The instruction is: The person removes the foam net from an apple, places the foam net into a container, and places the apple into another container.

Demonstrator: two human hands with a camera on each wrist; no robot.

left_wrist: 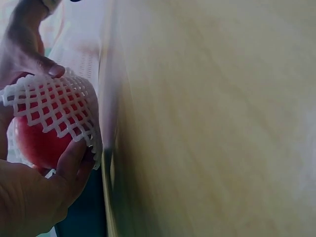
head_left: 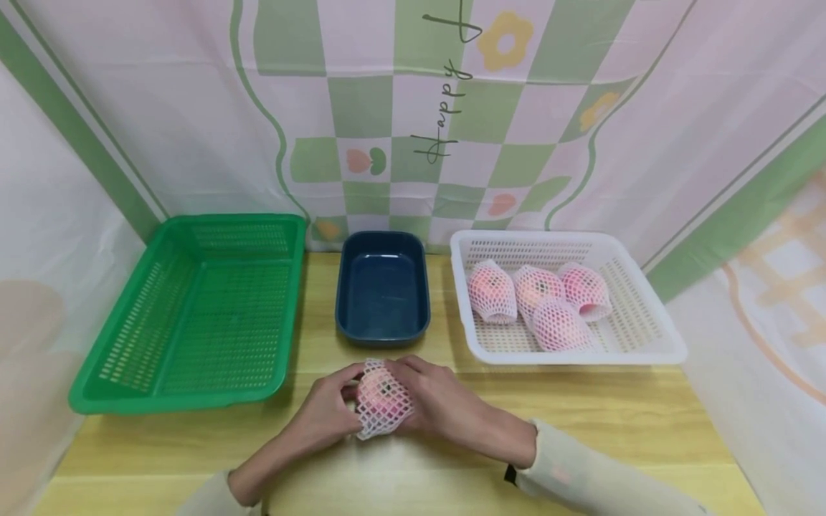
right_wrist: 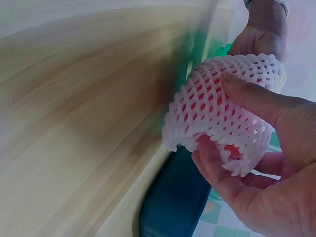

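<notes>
Both hands hold a red apple in a white foam net (head_left: 383, 400) above the near middle of the table. My left hand (head_left: 327, 407) grips its left side; in the left wrist view, thumb and fingers pinch the net's edge beside bare red skin. On the other side, my right hand (head_left: 445, 401) grips it too. The right wrist view shows the right thumb lying on the net (right_wrist: 222, 106) and fingers under its open end. Several similar netted fruits (head_left: 493, 290) lie in a white plastic basket (head_left: 652, 351) at the right.
A green plastic basket (head_left: 187, 403) stands at the left, with nothing visible inside. Between the baskets, a dark blue tray (head_left: 383, 287) sits just beyond the hands. The wooden table (head_left: 600, 416) ends against a patterned cloth (head_left: 361, 107) behind the containers.
</notes>
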